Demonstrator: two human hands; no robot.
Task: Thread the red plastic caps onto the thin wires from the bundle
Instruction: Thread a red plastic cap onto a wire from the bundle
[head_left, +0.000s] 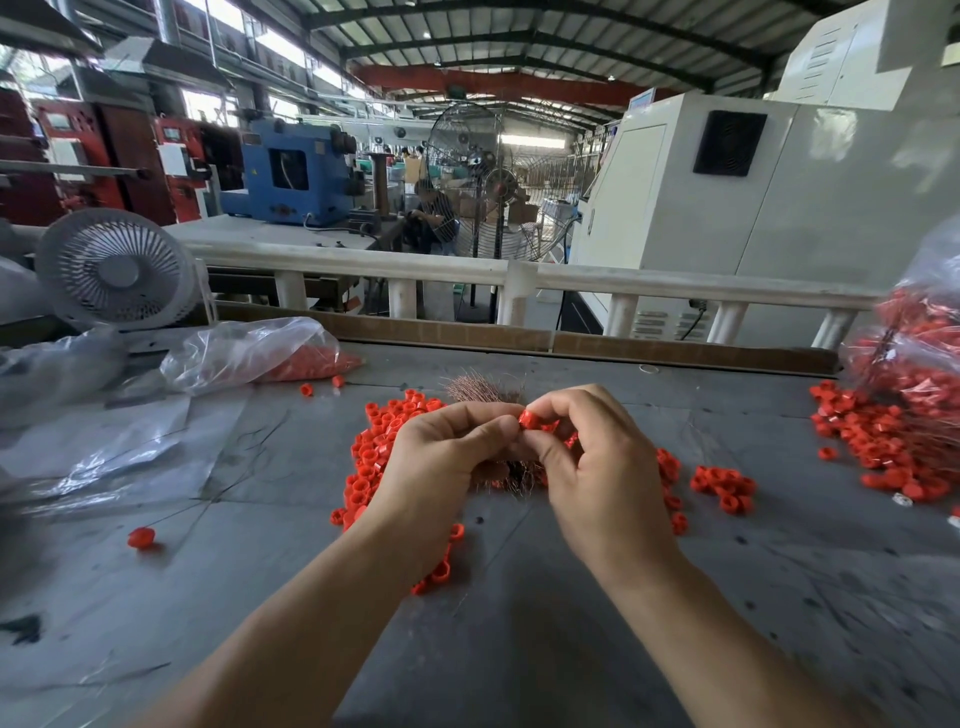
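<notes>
I see both hands raised together above the grey table (571, 649), meeting at the centre of the view. The right hand (602, 467) pinches a single red cap (531, 419) between thumb and forefinger, its remaining fingers curled beneath. The left hand (441, 457) sits directly beside it, fingers curled and thumb pressed toward the same cap; I take it to be gripping the wire bundle (485, 388), whose coppery strands fan out behind the knuckles and show again below the palms. I cannot tell whether a wire has entered the cap, since the strand at the fingertips is too fine to resolve. A pile of loose caps (379, 447) lies on the table under and to the left of the left hand, with a smaller cluster (724, 488) just right of the right wrist. One stray cap (140, 538) lies well apart at the left. A clear bag of red parts (260, 353) lies at the rear left, near a white desk fan (117, 267). A second, fuller bag (919, 353) sits at the right edge with caps spilled in front of it.
</notes>
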